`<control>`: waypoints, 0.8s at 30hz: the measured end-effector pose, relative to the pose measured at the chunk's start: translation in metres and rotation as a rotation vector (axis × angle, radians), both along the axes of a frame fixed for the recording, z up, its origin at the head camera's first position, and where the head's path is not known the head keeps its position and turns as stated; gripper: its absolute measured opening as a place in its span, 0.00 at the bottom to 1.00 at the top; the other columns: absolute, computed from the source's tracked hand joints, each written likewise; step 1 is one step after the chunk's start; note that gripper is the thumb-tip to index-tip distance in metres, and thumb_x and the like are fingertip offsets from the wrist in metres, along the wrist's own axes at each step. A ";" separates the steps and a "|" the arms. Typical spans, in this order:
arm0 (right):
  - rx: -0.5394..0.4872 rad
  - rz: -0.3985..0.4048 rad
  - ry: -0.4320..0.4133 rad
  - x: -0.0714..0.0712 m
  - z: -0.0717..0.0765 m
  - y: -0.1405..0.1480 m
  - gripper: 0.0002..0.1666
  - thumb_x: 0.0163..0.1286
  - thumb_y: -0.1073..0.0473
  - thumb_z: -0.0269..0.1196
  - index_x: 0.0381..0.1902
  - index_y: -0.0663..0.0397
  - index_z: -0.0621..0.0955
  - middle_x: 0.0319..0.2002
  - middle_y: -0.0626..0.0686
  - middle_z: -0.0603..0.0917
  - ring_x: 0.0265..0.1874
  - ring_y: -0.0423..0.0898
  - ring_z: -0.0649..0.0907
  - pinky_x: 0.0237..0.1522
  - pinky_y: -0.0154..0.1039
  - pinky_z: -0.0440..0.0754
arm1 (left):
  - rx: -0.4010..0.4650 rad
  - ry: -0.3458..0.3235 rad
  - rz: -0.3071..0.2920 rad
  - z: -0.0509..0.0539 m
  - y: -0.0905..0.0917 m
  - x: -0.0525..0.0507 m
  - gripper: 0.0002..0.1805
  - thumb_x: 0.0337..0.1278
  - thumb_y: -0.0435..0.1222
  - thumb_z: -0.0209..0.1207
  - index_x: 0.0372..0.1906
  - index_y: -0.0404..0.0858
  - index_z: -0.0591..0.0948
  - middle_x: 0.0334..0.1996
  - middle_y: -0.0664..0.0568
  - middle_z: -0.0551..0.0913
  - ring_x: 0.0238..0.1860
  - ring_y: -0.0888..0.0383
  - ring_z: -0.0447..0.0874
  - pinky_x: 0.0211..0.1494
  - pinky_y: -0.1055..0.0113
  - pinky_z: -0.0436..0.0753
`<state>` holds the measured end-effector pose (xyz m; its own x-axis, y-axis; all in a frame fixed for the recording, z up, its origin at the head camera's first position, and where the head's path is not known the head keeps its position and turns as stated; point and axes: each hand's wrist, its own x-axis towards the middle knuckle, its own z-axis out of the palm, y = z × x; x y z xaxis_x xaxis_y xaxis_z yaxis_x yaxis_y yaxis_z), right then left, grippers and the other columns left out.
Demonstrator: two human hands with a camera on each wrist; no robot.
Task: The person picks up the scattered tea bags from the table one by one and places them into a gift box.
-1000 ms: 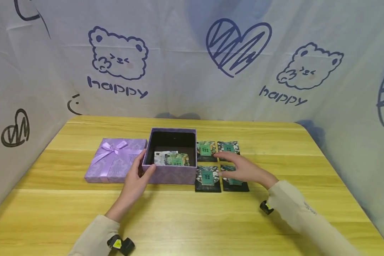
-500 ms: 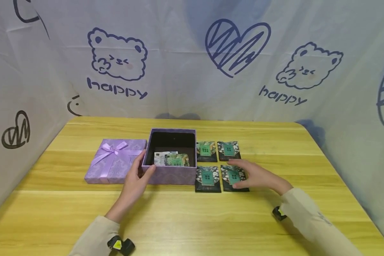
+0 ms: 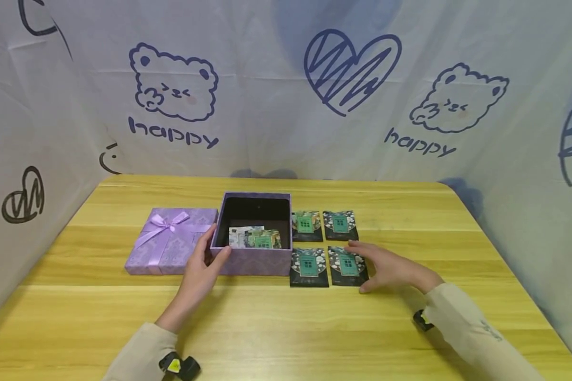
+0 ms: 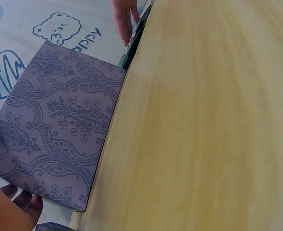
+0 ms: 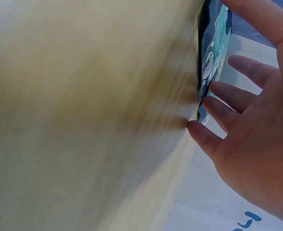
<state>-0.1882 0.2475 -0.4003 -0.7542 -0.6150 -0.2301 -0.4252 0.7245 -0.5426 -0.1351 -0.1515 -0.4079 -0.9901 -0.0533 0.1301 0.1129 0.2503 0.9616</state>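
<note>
My left hand (image 3: 204,267) holds the near left corner of an open purple patterned box (image 3: 255,262), thumb at the front rim and fingers along the left side. The left wrist view shows the box's front face (image 4: 59,120) close up. Inside the box lie a green sachet (image 3: 266,241) and a paler one (image 3: 240,234) that it partly covers. My right hand (image 3: 393,267), fingers spread, is at the right edge of the near right sachet (image 3: 348,267). In the right wrist view the fingertips reach the tabletop beside the sachets (image 5: 214,53) and grip nothing.
A purple lid (image 3: 171,241) with a ribbon bow lies left of the box. Right of the box, other dark sachets (image 3: 309,267) lie flat in two rows. The wooden table (image 3: 267,328) backs onto a white printed cloth (image 3: 257,106).
My right hand has drawn back rightward and nearer from over the sachets to the near right one's edge, uncovering them. My left hand stays on the box.
</note>
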 end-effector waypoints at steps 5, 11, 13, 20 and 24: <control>0.023 -0.013 -0.007 -0.001 -0.002 0.000 0.54 0.51 0.55 0.76 0.72 0.60 0.63 0.73 0.65 0.55 0.68 0.67 0.57 0.63 0.65 0.59 | 0.000 0.005 -0.007 0.000 0.000 0.000 0.34 0.68 0.33 0.56 0.74 0.35 0.57 0.66 0.33 0.66 0.55 0.46 0.72 0.49 0.80 0.72; 0.008 -0.019 0.000 0.000 -0.002 0.000 0.57 0.51 0.52 0.77 0.72 0.62 0.61 0.71 0.66 0.59 0.68 0.66 0.59 0.64 0.63 0.60 | 0.001 0.013 -0.007 -0.001 -0.001 -0.001 0.34 0.67 0.33 0.56 0.74 0.35 0.57 0.66 0.34 0.66 0.55 0.46 0.72 0.50 0.80 0.72; 0.004 -0.018 0.007 0.000 -0.001 0.000 0.58 0.51 0.52 0.77 0.73 0.63 0.60 0.70 0.66 0.61 0.67 0.66 0.60 0.64 0.63 0.60 | 0.001 0.015 -0.006 -0.002 -0.001 -0.001 0.34 0.67 0.32 0.56 0.74 0.35 0.58 0.66 0.34 0.66 0.55 0.46 0.72 0.50 0.80 0.72; 0.013 -0.027 0.008 0.002 0.002 0.000 0.56 0.53 0.52 0.76 0.73 0.64 0.59 0.70 0.65 0.61 0.67 0.65 0.61 0.64 0.61 0.60 | 0.002 0.024 0.003 -0.002 0.000 -0.001 0.33 0.67 0.32 0.56 0.73 0.34 0.58 0.65 0.33 0.67 0.53 0.48 0.73 0.49 0.80 0.72; 0.032 -0.037 0.015 0.003 0.001 0.000 0.55 0.53 0.52 0.75 0.72 0.62 0.61 0.70 0.64 0.61 0.67 0.64 0.61 0.64 0.61 0.60 | 0.009 0.030 0.004 -0.002 0.001 -0.001 0.33 0.67 0.31 0.56 0.73 0.33 0.59 0.63 0.32 0.69 0.50 0.53 0.74 0.47 0.79 0.73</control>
<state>-0.1855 0.2470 -0.3993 -0.7799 -0.5792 -0.2373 -0.4059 0.7566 -0.5127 -0.1359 -0.1504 -0.4100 -0.9855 -0.0588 0.1591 0.1406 0.2419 0.9601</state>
